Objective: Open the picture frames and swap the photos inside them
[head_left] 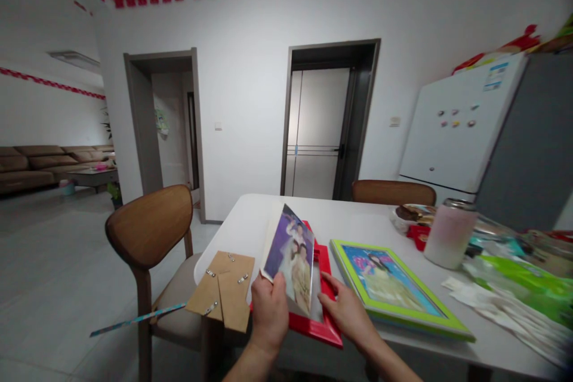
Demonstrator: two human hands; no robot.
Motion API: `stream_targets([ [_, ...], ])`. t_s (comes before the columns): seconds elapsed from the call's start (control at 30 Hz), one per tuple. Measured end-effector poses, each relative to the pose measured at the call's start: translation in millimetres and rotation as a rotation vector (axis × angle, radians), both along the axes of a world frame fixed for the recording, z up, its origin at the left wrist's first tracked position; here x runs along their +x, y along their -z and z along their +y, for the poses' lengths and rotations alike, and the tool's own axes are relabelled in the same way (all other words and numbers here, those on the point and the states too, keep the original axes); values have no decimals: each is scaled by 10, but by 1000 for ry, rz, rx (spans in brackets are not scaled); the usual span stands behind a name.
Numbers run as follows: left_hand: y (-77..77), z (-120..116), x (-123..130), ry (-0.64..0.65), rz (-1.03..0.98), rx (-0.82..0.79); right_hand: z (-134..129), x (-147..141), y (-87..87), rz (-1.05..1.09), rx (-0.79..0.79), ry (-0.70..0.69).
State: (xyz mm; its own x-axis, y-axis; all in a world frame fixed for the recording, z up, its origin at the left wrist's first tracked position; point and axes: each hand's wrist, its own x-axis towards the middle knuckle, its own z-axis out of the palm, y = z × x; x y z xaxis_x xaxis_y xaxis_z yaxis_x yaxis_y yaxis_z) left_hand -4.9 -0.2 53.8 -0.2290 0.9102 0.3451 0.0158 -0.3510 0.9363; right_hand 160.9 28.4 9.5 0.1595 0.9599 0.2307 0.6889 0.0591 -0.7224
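My left hand (271, 307) pinches a photograph (295, 256) of people against a purple background, tilted up, with a pale sheet behind its left edge. Under and behind the print is a red picture frame (313, 329), partly covered by it. Its right side rests in the fingers of my right hand (344, 310). On the table's left corner lies a brown backing board (235, 286) with a stand flap and several metal clips. To the right of my right hand, a green picture frame (403, 283) lies flat, holding a picture of a person in a pale dress.
The white table (264, 215) also carries a pinkish bottle (450, 236), white gloves or cloth (505, 316) and green packaging (528, 280) on the right. A blue patterned strip (138, 319) juts out near the wooden chair (152, 227). Another chair (394, 192) stands behind the table.
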Motion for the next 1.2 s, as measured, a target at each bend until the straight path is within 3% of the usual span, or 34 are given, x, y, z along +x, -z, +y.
stream_targets([
  [0.13, 116, 140, -107, 104, -513, -37, 1, 75, 13, -159, -49, -8],
  [0.23, 228, 156, -147, 140, -726, -29, -21, 115, 16, -272, -66, -42],
  [0.4, 317, 112, -178, 106, -834, -67, -134, 129, -42, -386, -80, -79],
  [0.6, 308, 123, -272, 63, -945, -97, -227, 119, -83, -461, -111, -117],
  [0.83, 234, 72, -270, 25, -976, -143, -152, 52, -83, -558, -122, -17],
  [0.93, 195, -2, -198, 35, -947, -137, -215, -2, -194, -223, -37, -59],
  [1.1, 171, -165, -38, 148, -924, -160, -331, -169, -324, 896, -269, -242],
  [1.2, 170, -275, 27, 270, -894, -193, -337, -255, -338, 1147, -333, -277],
])
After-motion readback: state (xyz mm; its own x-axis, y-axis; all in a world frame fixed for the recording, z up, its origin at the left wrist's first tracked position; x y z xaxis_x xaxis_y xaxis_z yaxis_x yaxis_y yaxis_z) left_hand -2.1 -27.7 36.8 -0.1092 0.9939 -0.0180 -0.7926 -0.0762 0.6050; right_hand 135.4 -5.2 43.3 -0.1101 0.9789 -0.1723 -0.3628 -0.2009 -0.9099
